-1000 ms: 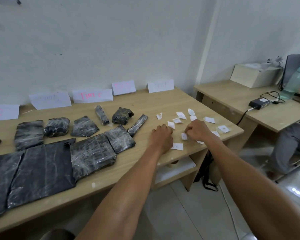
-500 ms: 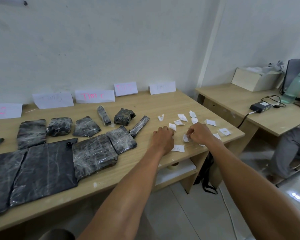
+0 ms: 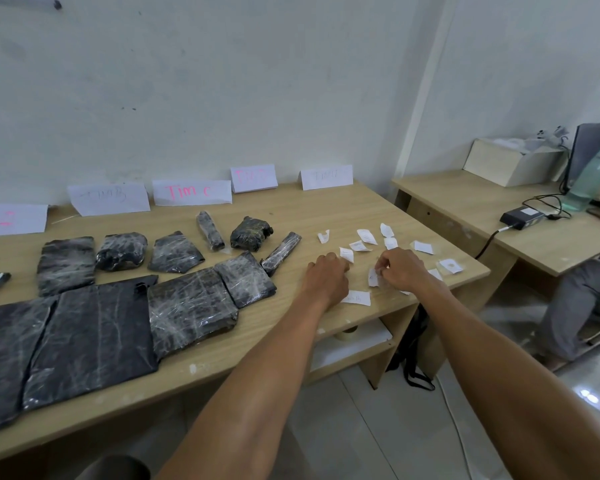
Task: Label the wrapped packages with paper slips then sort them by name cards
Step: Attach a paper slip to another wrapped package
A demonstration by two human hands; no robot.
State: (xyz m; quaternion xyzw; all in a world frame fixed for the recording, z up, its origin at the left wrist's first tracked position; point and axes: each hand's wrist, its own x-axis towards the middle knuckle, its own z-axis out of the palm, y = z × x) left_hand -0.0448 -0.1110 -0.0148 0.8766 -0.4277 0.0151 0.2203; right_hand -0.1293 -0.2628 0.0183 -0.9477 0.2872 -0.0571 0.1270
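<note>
On desk (image 3: 326,209) beside packages (image 3: 187,306), right hand (image 3: 402,270) pinching a slip (image 3: 373,277), left hand (image 3: 326,277) resting with fingers curled, more slips (image 3: 367,236) scattered around

A light wooden table (image 3: 326,209) stands against a pale painted wall (image 3: 222,81) that bears a small dark mark (image 3: 57,4) near its top left corner. Under the table's right end an open shelf (image 3: 354,344) holds white sheets and a beige roll of tape (image 3: 346,332). A black strapped bag (image 3: 411,344) hangs just beside the table's leg, over a pale tiled floor (image 3: 361,427). To the right a second light wooden table (image 3: 465,199) carries a cream open-topped box (image 3: 510,166), a dark grey upright panel (image 3: 593,150), a translucent green plastic bottle (image 3: 593,178) and a black rectangular power adapter (image 3: 522,216) with a looped black cable (image 3: 548,204). Beside it sits a person in grey trousers (image 3: 568,299)
</note>
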